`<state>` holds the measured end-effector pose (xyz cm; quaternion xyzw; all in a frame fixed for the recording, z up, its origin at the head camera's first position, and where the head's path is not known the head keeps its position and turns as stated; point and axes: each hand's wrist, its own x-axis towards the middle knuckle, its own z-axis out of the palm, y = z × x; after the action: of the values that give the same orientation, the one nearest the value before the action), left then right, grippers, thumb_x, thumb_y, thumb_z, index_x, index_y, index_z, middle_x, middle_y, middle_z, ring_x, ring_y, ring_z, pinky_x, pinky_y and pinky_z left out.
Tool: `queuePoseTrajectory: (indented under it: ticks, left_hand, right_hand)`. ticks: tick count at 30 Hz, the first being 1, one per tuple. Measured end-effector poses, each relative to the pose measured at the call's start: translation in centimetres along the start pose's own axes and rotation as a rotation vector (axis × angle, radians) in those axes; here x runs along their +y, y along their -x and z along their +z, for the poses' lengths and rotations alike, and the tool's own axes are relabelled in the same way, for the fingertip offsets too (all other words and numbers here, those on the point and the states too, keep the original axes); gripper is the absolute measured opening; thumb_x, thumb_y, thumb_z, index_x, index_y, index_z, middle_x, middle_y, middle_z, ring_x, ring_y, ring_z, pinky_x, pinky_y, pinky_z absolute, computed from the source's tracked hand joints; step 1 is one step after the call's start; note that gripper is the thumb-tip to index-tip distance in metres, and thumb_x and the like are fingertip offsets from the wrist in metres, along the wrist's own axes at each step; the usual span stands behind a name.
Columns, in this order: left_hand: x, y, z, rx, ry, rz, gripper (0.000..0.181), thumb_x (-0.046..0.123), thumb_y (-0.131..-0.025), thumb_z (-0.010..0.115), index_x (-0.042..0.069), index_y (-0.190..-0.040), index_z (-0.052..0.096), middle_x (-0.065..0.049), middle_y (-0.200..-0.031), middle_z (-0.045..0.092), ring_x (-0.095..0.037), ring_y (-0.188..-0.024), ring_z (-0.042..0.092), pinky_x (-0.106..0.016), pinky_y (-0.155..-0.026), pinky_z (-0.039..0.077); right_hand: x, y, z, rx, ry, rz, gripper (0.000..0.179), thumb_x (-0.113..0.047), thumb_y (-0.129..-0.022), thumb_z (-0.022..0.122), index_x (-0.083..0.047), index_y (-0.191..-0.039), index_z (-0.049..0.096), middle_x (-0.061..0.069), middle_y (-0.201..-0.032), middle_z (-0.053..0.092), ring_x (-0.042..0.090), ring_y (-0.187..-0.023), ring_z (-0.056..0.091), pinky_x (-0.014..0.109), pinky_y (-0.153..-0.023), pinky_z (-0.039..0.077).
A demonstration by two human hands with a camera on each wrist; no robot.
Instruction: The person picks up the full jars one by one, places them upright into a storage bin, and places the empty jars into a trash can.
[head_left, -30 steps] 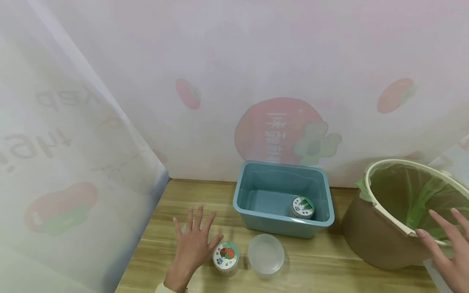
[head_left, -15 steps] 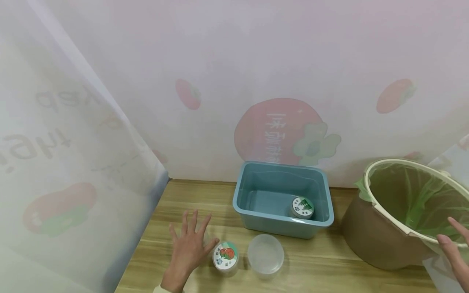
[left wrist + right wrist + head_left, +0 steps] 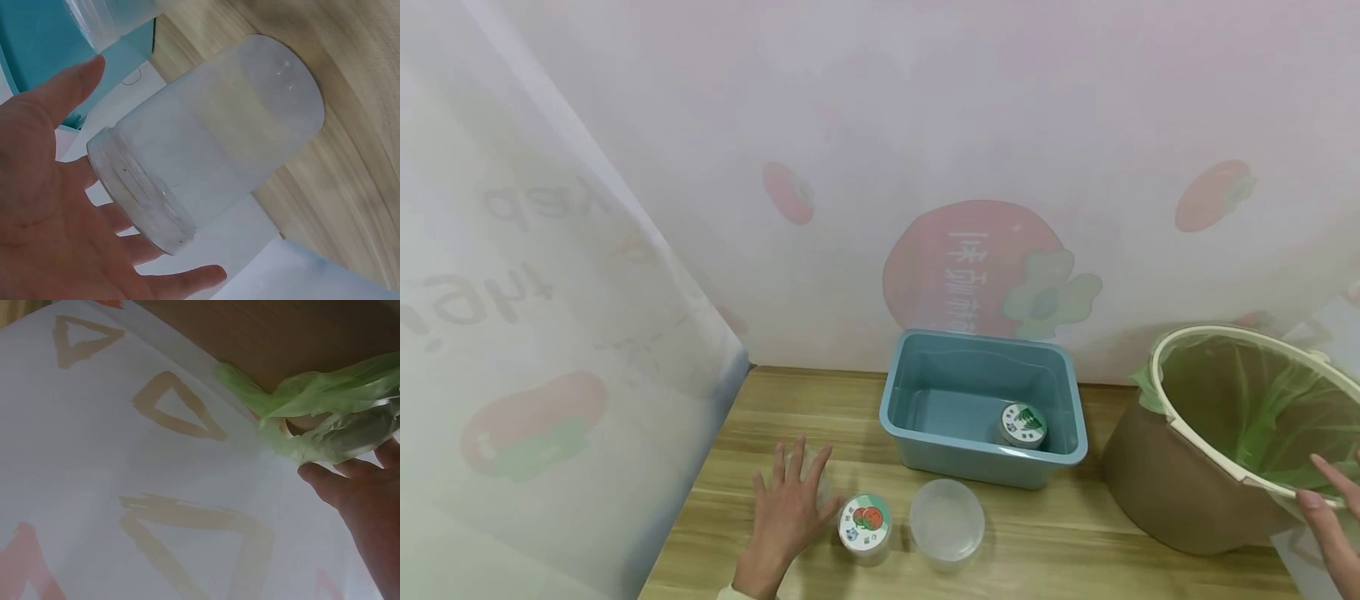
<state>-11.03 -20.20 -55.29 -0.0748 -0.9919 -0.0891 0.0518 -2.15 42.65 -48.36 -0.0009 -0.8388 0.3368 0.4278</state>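
My left hand (image 3: 786,512) spreads its fingers over a clear, lidless-looking jar (image 3: 206,150), mostly hidden beneath it in the head view. In the left wrist view the palm and spread fingers surround the jar's near end. Beside the thumb stands a jar with a tomato-picture lid (image 3: 865,525). My right hand (image 3: 1337,525) is at the far right, its fingers extended at the near rim of a brown bin (image 3: 1172,492). The right wrist view shows its fingertips right at the green bin liner (image 3: 331,394).
A round translucent container (image 3: 947,521) sits right of the tomato jar. Behind it, a blue basin (image 3: 985,471) holds a jar with a green-picture lid (image 3: 1023,425). White printed sheeting (image 3: 820,275) rises behind the wooden table (image 3: 782,400).
My right hand has shifted right along the bin's near side, with less of it in the head view. My left hand has drawn slightly back toward me, fingers still spread.
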Motion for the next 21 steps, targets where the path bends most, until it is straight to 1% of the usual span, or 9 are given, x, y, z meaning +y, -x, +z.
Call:
queuePoseTrajectory:
  ticks: [1, 3, 5, 8, 11, 15, 21]
  left_hand:
    - [0.04, -0.01, -0.02, -0.003, 0.005, -0.004, 0.08, 0.052, -0.093, 0.084, 0.022, -0.161, 0.054, -0.026, -0.171, 0.04, -0.06, -0.157, 0.034, -0.089, -0.108, 0.037]
    - [0.07, -0.05, 0.0, -0.005, 0.012, -0.008, 0.08, 0.048, -0.092, 0.086, 0.022, -0.16, 0.054, -0.026, -0.171, 0.04, -0.06, -0.157, 0.034, -0.086, -0.108, 0.04]
    - [0.09, -0.05, 0.03, 0.001, 0.023, -0.005, 0.081, 0.042, -0.09, 0.089, 0.021, -0.16, 0.054, -0.027, -0.171, 0.039, -0.06, -0.157, 0.034, -0.082, -0.108, 0.044]
    - [0.03, -0.04, 0.15, 0.027, 0.041, 0.012, 0.08, 0.029, -0.088, 0.093, 0.019, -0.159, 0.055, -0.028, -0.17, 0.04, -0.062, -0.155, 0.035, -0.079, -0.105, 0.05]
    - [-0.08, -0.07, 0.29, 0.053, 0.054, 0.025, 0.079, 0.019, -0.087, 0.093, 0.018, -0.157, 0.057, -0.029, -0.168, 0.042, -0.062, -0.153, 0.038, -0.076, -0.099, 0.054]
    - [-0.24, -0.18, 0.41, 0.062, 0.054, 0.012, 0.076, 0.014, -0.087, 0.092, 0.019, -0.155, 0.059, -0.028, -0.166, 0.046, -0.06, -0.149, 0.044, -0.074, -0.094, 0.058]
    - [-0.26, -0.28, 0.27, 0.065, 0.062, -0.011, 0.074, 0.015, -0.087, 0.092, 0.019, -0.154, 0.061, -0.026, -0.162, 0.05, -0.057, -0.145, 0.048, -0.071, -0.092, 0.058]
  right_hand:
    - [0.09, 0.05, 0.04, 0.006, -0.002, -0.004, 0.048, -0.038, -0.11, 0.063, -0.008, -0.148, 0.065, 0.039, -0.167, 0.037, 0.009, -0.162, 0.029, 0.034, -0.134, 0.01]
    - [0.16, 0.19, 0.04, 0.012, 0.002, -0.005, 0.047, -0.039, -0.11, 0.064, -0.011, -0.148, 0.066, 0.038, -0.167, 0.037, 0.01, -0.163, 0.029, 0.033, -0.133, 0.011]
    - [0.24, 0.38, 0.05, 0.011, 0.006, 0.013, 0.044, -0.036, -0.11, 0.064, -0.018, -0.15, 0.065, 0.035, -0.168, 0.038, 0.009, -0.163, 0.029, 0.033, -0.134, 0.011]
    - [0.24, 0.41, -0.01, 0.005, 0.018, -0.005, 0.051, -0.037, -0.11, 0.063, 0.003, -0.142, 0.065, 0.037, -0.168, 0.038, 0.009, -0.163, 0.028, 0.033, -0.133, 0.011]
    - [0.27, 0.38, 0.07, 0.014, 0.007, -0.038, 0.06, -0.042, -0.11, 0.063, 0.013, -0.134, 0.065, 0.04, -0.166, 0.038, 0.008, -0.162, 0.03, 0.032, -0.133, 0.013]
    - [0.16, 0.41, 0.19, 0.026, -0.005, -0.041, 0.062, -0.043, -0.109, 0.064, 0.016, -0.13, 0.066, 0.044, -0.162, 0.039, 0.004, -0.159, 0.033, 0.031, -0.132, 0.015]
    - [0.16, 0.42, 0.25, 0.025, 0.0, -0.02, 0.061, -0.039, -0.11, 0.064, 0.021, -0.122, 0.066, 0.051, -0.156, 0.04, 0.0, -0.158, 0.034, 0.031, -0.132, 0.015]
